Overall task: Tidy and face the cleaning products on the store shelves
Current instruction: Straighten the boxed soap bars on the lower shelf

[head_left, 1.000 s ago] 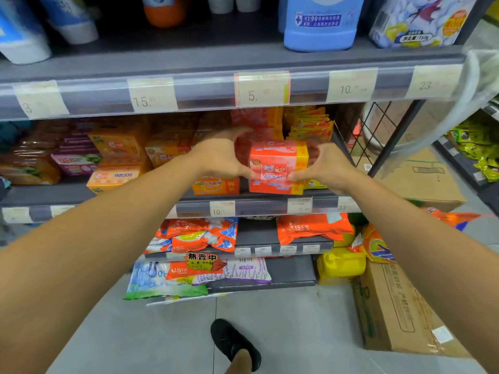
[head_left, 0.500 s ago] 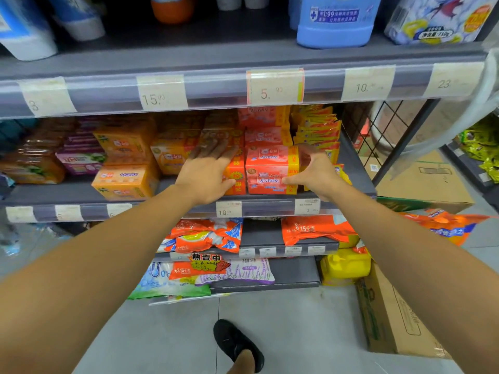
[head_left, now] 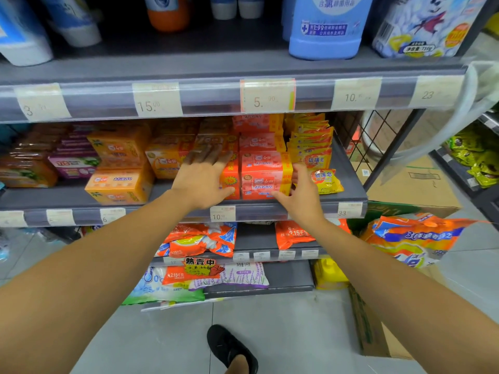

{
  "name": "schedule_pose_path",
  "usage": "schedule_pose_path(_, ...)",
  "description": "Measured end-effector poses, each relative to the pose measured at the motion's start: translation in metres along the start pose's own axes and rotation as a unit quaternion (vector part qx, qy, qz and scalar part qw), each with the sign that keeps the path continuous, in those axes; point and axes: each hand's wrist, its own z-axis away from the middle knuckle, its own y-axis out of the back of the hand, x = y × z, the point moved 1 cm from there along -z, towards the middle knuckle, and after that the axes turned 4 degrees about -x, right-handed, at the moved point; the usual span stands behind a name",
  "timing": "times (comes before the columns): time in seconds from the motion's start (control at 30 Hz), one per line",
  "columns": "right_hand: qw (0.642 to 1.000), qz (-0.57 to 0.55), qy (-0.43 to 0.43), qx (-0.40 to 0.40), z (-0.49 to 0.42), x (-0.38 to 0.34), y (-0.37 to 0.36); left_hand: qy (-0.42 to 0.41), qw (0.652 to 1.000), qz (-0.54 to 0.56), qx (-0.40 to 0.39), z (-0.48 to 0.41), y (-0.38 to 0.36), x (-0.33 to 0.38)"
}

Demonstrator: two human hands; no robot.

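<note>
Your left hand (head_left: 205, 182) lies spread flat on the orange packs (head_left: 230, 180) just left of the red soap boxes (head_left: 266, 174) (middle shelf (head_left: 349, 174), front edge); your right hand (head_left: 301, 197) grips their right side.

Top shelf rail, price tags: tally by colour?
plain white paper price tags: 4
red-bordered paper price tag: 1
Total: 5
</note>
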Motion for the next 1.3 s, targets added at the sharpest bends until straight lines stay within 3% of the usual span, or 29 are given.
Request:
schedule_pose_path(0.3,1.000,-0.003,-0.008,-0.014,-0.001,-0.009,-0.004,0.048,0.999,-0.003,-0.018,-0.001,0.004,0.027)
schedule_pose_path(0.57,0.985,0.110,-0.026,-0.128,0.011,-0.040,0.020,0.039,0.992,-0.012,-0.121,0.016,0.028,0.048)
schedule_pose_path(0.63,0.967,0.180,-0.028,-0.178,0.020,-0.058,0.033,0.023,0.986,0.019,-0.164,0.029,0.044,0.059)
schedule_pose_path(0.77,0.898,0.308,0.034,-0.313,0.046,-0.105,0.064,-0.007,0.961,0.045,-0.273,0.065,0.086,0.081)
schedule_pose_path(0.93,0.838,0.382,0.056,-0.385,0.082,-0.178,0.113,-0.016,0.950,0.058,-0.305,0.119,0.154,0.097)
schedule_pose_path(1.3,0.817,0.426,0.119,-0.369,0.123,-0.321,0.193,0.026,0.968,0.050,-0.245,0.197,0.304,0.078)
